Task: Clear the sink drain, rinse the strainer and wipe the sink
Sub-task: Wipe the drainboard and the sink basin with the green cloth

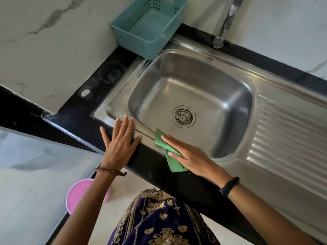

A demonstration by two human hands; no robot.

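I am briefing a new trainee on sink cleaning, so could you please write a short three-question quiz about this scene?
1. True or false: the round metal drain strainer sits in the drain of the stainless steel sink.
2. Which hand presses the green cleaning cloth on the sink's front rim? A) left hand B) right hand
3. Fill in: the teal perforated plastic basket stands at the sink's far ____ corner.

Key
1. True.
2. B; the left hand rests flat with fingers spread on the black countertop edge.
3. Left; the chrome tap rises to its right.
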